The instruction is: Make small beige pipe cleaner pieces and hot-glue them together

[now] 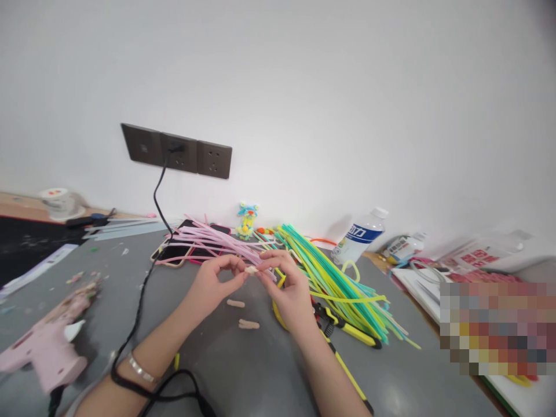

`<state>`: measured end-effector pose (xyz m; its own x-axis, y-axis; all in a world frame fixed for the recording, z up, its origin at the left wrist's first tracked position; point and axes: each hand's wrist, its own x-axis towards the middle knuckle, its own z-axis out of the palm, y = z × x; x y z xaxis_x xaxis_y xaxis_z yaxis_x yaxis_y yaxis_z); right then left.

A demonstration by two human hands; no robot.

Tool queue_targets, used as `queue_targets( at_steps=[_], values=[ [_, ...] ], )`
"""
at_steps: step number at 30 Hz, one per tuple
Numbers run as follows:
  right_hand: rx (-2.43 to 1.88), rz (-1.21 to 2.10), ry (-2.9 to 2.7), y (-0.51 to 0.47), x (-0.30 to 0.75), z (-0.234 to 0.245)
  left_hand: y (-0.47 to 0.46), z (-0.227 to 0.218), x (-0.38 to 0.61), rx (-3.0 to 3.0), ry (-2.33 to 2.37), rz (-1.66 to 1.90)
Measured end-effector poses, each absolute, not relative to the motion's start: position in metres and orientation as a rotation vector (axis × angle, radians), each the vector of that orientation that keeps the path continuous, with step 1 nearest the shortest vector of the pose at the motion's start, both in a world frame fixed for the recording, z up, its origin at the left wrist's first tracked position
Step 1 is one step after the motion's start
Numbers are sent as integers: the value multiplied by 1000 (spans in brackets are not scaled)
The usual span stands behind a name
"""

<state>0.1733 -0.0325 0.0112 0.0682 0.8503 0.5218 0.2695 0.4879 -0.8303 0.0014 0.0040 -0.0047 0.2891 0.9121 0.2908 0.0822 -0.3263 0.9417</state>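
My left hand [215, 284] and my right hand [292, 289] meet above the grey table [243, 376]. Both pinch one small cream fuzzy piece [251, 269] between fingertips. Below them two more short cream pieces [236, 303] [248, 324] lie on the table. Just behind the hands lies a bundle of pink pipe cleaners [208, 240] over a dark phone [182, 252]. To the right fans out a pile of green and yellow pipe cleaners [339, 278]. Yellow-handled pliers [347, 327] rest by my right wrist.
A pink glue gun [43, 347] sits at the left, its black cord [139, 313] running to a wall socket [176, 153]. A water bottle [360, 234] lies at the back right beside a small colourful figure [247, 220]. Papers and packets fill the right edge.
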Motion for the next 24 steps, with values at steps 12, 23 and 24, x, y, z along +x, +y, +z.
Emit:
queue_targets(
  at_steps=[12, 23, 24],
  values=[
    [-1024, 563, -1505, -32, 175, 12, 7, -8, -1, 1679, 945, 1144],
    [-1079, 1252, -1178, -26, 183, 1, 7, -9, -1, 1624, 938, 1263],
    [-1058, 1301, -1184, -26, 182, -1, 6, -8, -1, 1630, 933, 1273]
  ],
)
